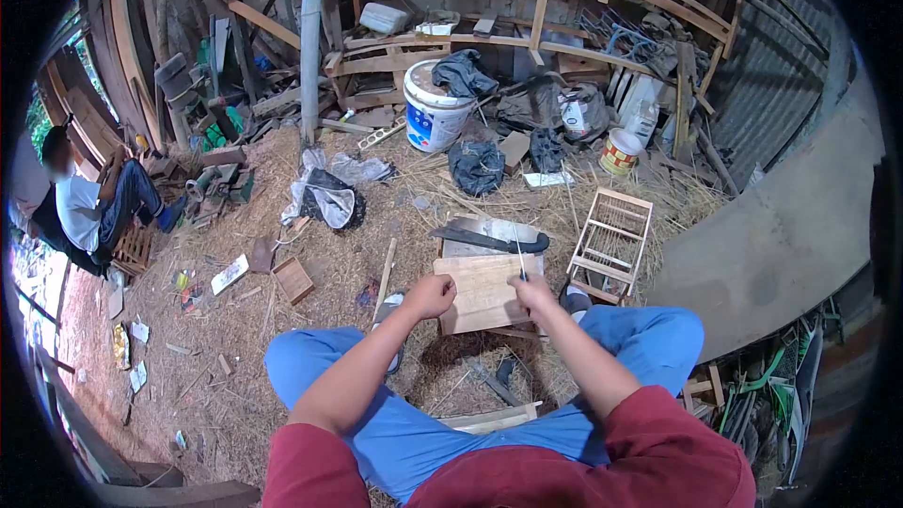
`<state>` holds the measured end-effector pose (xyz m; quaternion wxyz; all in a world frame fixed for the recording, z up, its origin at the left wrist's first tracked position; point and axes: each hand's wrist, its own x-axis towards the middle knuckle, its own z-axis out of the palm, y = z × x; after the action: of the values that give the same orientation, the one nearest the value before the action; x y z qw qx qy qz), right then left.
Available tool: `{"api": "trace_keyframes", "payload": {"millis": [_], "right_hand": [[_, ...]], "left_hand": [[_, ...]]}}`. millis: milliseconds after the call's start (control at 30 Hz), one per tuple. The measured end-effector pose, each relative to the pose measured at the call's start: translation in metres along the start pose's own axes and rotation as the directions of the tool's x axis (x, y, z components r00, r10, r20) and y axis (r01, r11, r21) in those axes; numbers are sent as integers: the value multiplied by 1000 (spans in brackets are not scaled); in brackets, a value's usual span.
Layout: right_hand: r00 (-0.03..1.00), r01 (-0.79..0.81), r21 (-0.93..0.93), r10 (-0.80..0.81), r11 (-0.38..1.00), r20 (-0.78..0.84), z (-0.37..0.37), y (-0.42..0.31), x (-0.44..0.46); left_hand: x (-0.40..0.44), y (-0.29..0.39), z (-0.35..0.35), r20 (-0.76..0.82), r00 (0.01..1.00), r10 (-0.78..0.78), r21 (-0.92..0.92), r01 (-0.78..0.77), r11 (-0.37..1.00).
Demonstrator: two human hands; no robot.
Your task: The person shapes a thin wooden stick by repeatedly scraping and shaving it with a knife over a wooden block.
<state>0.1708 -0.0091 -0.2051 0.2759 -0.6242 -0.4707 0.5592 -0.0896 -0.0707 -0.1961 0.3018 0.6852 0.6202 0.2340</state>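
A pale wooden board (480, 293) lies flat between my knees. At its left edge is my left hand (433, 296), its fingers curled closed; whether they hold anything is hidden. My right hand (534, 292), at the board's right side, is closed around a thin knife (522, 256) whose narrow blade points up and away from me. Just beyond the board, a saw with a dark blade and black handle (536, 244) lies across a grey surface (496, 229).
A slatted wooden frame (611, 235) stands to the right, near a leaning grey sheet (771, 235). Beyond are a white bucket (435, 122) and black bags (476, 166). A small wooden box (293, 280) lies left. Another person (85, 198) sits far left.
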Motion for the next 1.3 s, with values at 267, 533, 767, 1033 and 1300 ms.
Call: {"api": "trace_keyframes", "payload": {"millis": [267,533,767,1033,1300], "right_hand": [[993,59,-21,-60,998,-105,46,114,3],[934,199,-131,-228,971,-276,62,137,-11],[942,170,-202,-219,965,-254,87,136,-26],[937,125,-216,-187,968,-296,74,135,-40],[942,19,-352,-135,936,-308,73,135,-40]], "left_hand": [[-24,-65,37,151,989,1,15,-3,1000],[-33,-79,54,150,985,-81,56,73,996],[-25,-69,54,180,958,-222,118,203,972],[-30,-74,62,25,993,-113,95,110,989],[-22,-72,57,-43,991,-129,75,132,988]]}}
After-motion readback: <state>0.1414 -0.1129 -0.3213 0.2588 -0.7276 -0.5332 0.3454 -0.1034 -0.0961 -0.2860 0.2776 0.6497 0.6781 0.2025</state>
